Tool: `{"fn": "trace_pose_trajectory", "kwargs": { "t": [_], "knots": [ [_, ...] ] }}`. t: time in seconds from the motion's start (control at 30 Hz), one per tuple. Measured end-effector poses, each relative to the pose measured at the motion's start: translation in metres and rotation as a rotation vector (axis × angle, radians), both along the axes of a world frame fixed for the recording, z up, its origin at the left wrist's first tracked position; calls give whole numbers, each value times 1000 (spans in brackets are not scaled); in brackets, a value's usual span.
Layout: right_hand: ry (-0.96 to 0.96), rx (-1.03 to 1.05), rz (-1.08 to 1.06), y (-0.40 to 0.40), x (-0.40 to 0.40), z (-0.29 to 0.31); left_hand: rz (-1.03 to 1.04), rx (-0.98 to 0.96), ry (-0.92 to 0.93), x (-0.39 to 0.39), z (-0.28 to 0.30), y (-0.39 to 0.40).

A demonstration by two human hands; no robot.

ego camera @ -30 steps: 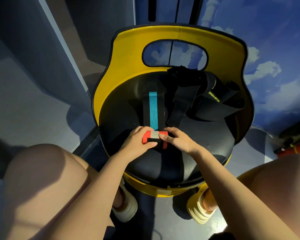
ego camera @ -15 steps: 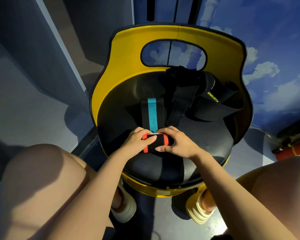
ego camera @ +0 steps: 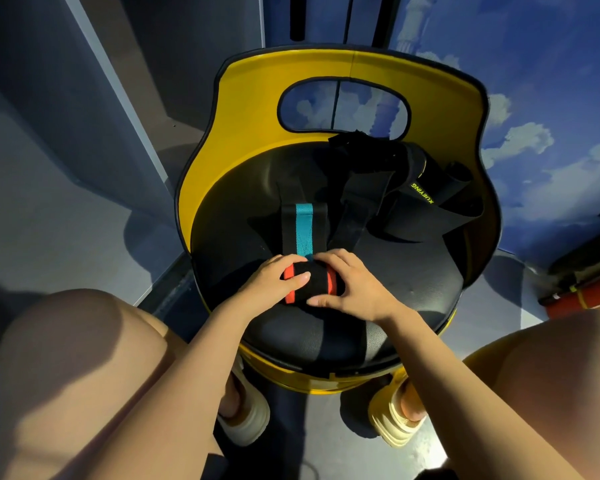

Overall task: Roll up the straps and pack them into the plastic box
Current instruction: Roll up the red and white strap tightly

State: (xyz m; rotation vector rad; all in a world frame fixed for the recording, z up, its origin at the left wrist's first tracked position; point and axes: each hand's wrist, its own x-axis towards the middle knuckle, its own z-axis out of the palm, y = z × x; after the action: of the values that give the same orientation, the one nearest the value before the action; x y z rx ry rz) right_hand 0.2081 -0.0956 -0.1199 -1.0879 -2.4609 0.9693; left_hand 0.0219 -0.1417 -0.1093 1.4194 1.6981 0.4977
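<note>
A black strap with a teal centre stripe (ego camera: 303, 230) lies flat on the black seat of a yellow chair (ego camera: 388, 292). Its near end is wound into a thick black roll with orange-red edges (ego camera: 317, 284). My left hand (ego camera: 274, 282) grips the roll's left side, thumb on top. On the right side, my right hand (ego camera: 354, 289) cups it with fingers over the top. Further black straps (ego camera: 361, 199), one marked XUEYING (ego camera: 423, 195), lie piled at the back right of the seat. No plastic box is in view.
The chair's yellow backrest (ego camera: 250, 109) curves around the seat's far side. My bare knees flank the chair front, feet in pale sandals (ego camera: 395, 420) under it. A red and black object (ego camera: 582, 289) lies on the floor at right. Grey floor and blue walls surround.
The roll has grown thicker and moved away from me along the strap; less teal stripe lies flat. Both hands travelled forward with it, and the white patch seen earlier is wound inside.
</note>
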Motion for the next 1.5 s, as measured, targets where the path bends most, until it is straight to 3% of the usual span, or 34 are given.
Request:
{"fn": "trace_pose_trajectory", "kwargs": {
  "t": [0.13,0.23,0.33,0.53,0.87,1.03,1.23,1.4,1.5],
  "knots": [
    [2,5,25,-1,1,-4,28,-85,54,2,1,3],
    [5,-56,33,6,0,1,28,-16,165,4,1,1],
    [-4,-160,2,12,-2,4,25,144,84,3,-2,-2],
    [-6,-343,-10,25,-3,7,-81,144,12,-5,-4,-6],
    [42,-137,-6,9,2,0,-90,75,21,-11,-3,3],
    [66,-221,-68,12,5,0,-82,38,-21,-11,-1,4],
    [113,-406,-75,19,7,3,-69,153,63,-4,1,-3],
    [133,-606,-88,23,7,-1,-186,213,198,-2,5,-5],
    [86,-513,-228,21,2,6,-180,194,235,-3,7,-3]
  ]
}}
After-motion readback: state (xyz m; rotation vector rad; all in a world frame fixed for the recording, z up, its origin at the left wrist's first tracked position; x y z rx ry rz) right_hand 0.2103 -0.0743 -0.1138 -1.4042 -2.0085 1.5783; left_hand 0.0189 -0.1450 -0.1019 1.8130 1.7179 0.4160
